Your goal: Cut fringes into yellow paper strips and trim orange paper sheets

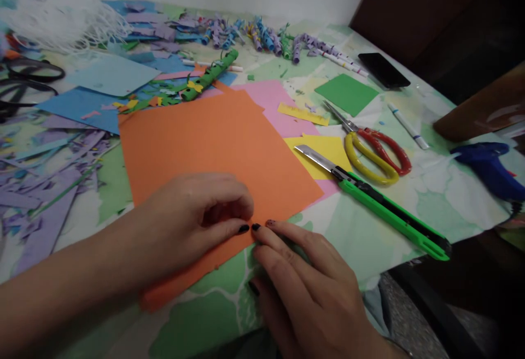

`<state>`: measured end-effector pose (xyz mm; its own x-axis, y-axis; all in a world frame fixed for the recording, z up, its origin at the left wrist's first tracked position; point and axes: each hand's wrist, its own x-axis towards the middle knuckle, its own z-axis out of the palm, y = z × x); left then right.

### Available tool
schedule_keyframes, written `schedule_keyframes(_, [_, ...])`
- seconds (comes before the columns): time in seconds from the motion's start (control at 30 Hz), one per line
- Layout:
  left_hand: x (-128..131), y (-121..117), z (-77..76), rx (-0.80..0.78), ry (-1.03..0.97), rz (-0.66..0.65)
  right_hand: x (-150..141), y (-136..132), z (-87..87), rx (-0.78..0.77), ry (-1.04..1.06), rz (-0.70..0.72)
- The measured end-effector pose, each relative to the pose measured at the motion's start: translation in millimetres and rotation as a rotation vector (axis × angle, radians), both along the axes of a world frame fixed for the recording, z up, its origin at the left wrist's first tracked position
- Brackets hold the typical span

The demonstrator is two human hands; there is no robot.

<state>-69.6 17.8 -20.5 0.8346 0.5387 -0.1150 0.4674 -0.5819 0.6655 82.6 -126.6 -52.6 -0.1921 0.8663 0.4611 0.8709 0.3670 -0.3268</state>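
A large orange sheet of paper (197,134) lies in front of me, its near edge slightly curled at the lower left corner. My left hand (205,211) rests on it with bent fingers, the thumb and forefinger closed at the near edge. Close by, my right hand (311,282) has its fingers stretched out. Its foremost fingertips touch the same edge, almost meeting the left thumb, while its thumb stays lower and apart. To the right lies a green utility knife (389,211) with its blade out, near scissors (369,148) with red and yellow handles.
Pink paper (268,99), yellow paper (324,151) and a green square (346,93) lie beyond. Paper scraps (53,184) cover the left side. Rolled paper pieces (258,36), a green paper tube (211,74), a phone (383,70) and a blue glue gun (488,164) are also around.
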Motion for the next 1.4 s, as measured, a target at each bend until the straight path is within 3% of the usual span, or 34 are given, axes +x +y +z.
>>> schedule_keyframes(0.23, [-3.1,6.5,-0.9,0.083,-0.042,-0.151,-1.0,-1.9,2.4,-0.069,-0.033,0.017])
schedule_keyframes(0.83, [-3.3,14.2,-5.5,0.109,-0.052,-0.212,-2.0,-1.4,10.0,-0.135,-0.212,0.124])
schedule_keyframes(1.17, [-1.8,15.0,-4.2,0.109,-0.050,-0.201,-0.1,-13.1,13.6,-0.170,-0.181,0.112])
schedule_keyframes(1.4, [-2.1,11.5,-2.7,0.118,-0.045,-0.190,1.7,-11.2,17.8,-0.033,-0.027,0.058])
